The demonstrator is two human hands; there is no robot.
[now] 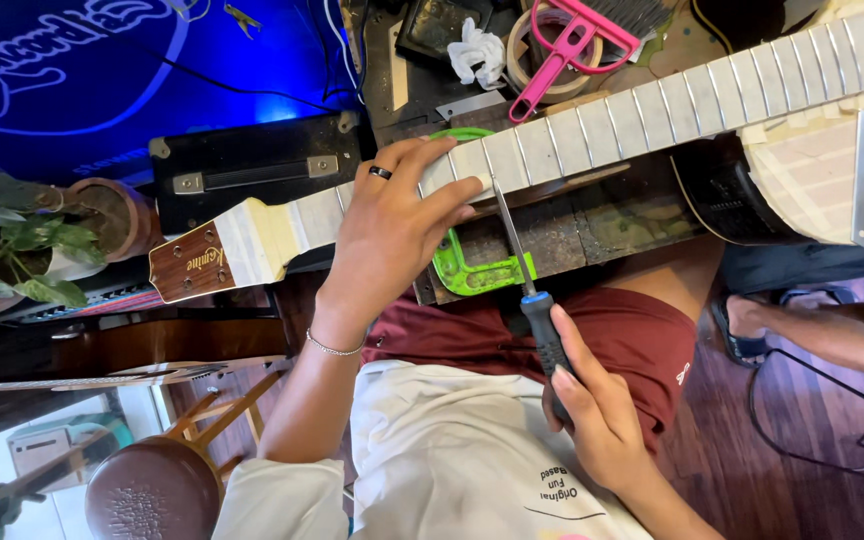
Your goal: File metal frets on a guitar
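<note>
The guitar neck [572, 135] lies across the person's lap and a dark workbench [592, 225], its long axis running from the brown wooden headstock [190, 262] at lower left up to the pale body [832, 170] at upper right. The fretboard is covered in cream masking tape, smooth and matte, with thin metal frets showing as bright cross-lines between the taped strips — too many to count surely where the hand hides some.

The left hand [392, 225] presses down flat on the neck near the headstock end, fingers spread over the taped board and curled round its far edge; one black ring sits on a finger and one thin bracelet on the wrist.

The right hand [592, 410] is closed round the black-and-blue handle of one slim file [514, 235], a narrow grey steel blade that points up and slightly left, its tip meeting the near edge of the neck just beside the left fingertips.

Under the neck sits one bright green plastic clamp [472, 270]. Behind it lie one pink-handled brush [577, 45], one roll of tape [542, 50] and a crumpled white cloth [477, 50]. One potted plant [32, 245] stands at the left — leafy, in a clay-brown pot. Another person's sandalled foot [752, 325] rests on the wooden floor at right.
</note>
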